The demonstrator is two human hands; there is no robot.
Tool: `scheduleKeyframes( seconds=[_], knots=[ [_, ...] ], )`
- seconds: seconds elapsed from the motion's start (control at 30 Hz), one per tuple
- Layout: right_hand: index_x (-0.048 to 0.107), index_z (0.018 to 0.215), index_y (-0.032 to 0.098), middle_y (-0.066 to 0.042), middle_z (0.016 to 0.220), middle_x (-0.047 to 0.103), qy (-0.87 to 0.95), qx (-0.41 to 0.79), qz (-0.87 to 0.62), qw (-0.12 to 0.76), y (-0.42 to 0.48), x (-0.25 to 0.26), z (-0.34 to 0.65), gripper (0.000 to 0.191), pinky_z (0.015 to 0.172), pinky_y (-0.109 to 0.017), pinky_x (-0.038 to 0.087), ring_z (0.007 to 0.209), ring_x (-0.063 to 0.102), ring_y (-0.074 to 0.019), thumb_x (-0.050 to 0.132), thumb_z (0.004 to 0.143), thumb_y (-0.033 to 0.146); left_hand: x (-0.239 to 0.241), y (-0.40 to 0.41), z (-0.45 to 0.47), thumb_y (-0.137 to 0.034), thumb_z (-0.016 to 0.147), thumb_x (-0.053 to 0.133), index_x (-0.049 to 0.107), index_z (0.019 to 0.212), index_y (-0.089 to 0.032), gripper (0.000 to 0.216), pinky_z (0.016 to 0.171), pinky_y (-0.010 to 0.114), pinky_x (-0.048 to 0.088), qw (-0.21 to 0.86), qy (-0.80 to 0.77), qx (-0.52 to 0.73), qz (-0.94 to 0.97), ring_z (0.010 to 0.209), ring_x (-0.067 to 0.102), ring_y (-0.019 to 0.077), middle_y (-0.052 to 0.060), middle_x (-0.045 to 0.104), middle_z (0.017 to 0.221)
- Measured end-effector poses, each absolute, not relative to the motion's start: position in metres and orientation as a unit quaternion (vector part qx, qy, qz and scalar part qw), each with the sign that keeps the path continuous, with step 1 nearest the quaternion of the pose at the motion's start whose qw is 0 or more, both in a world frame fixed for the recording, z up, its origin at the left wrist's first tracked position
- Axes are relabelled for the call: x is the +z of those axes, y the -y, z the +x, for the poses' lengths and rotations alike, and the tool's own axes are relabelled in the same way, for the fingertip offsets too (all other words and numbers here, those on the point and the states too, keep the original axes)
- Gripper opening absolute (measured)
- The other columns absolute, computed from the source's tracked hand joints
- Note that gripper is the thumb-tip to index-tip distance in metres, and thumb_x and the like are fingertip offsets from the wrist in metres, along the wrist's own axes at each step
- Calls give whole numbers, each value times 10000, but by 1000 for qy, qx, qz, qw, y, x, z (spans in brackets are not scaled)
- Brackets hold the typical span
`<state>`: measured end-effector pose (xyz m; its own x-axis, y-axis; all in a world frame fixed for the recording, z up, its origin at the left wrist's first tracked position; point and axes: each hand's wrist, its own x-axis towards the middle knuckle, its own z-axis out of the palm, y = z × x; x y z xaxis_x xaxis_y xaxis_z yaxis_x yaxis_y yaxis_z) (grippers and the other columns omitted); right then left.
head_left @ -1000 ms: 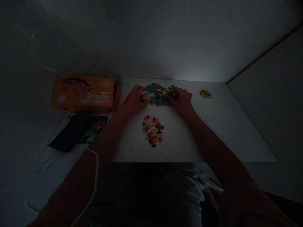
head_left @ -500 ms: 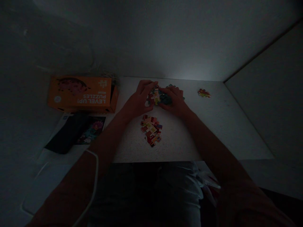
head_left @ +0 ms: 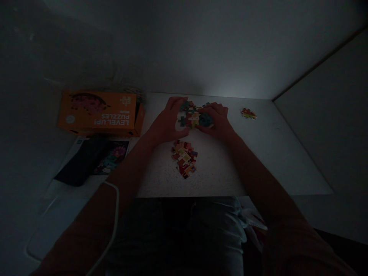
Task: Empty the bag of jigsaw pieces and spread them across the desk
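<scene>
Both hands have closed inward since the earlier frame: left hand (head_left: 168, 124) and right hand (head_left: 217, 122) clasp the joined puzzle cluster (head_left: 195, 117) at the bench's (head_left: 258, 161) far middle, which could buckle apart under uneven squeeze; a smaller cluster (head_left: 184, 157) lies nearer.

You're in a dim home room, by the look of it: a small white tabletop (head_left: 258, 161) pushed into a corner of plain walls, an orange children's puzzle box (head_left: 97, 113), and jigsaw pieces (head_left: 184, 157) scattered about.
</scene>
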<state>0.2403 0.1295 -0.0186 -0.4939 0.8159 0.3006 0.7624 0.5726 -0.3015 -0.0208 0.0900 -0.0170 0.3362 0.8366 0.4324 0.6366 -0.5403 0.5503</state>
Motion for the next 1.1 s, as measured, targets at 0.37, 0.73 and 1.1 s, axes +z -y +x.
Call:
scheduleKeyframes(
  seconds=[0.37,0.73,1.1],
  knots=[
    [648,1516,307,-185,1433,580,796,-17,-523,303,-135,-19,251,629,1110,-676,415,1361,521,-491,676,968,614,-52,-107,-47,-467,824,810,727,1137,-129,468,1225,588,424,31,-656,256,709,1327,563,436,225,646,1302],
    [613,1564,330,-177,1433,585,804,6,-522,283,-126,-9,246,638,1112,-694,425,1377,516,-492,667,973,565,-39,-104,-48,-390,854,835,715,1162,-215,374,992,483,583,105,-666,301,675,1031,734,332,137,780,1097],
    [642,1526,300,-195,1445,580,799,-5,-538,268,-125,-11,244,613,1117,-665,446,1380,527,-479,702,965,541,-24,-115,-36,-587,1132,516,695,1307,-239,428,924,425,685,415,-546,472,553,1117,796,277,146,764,1341]
  ],
)
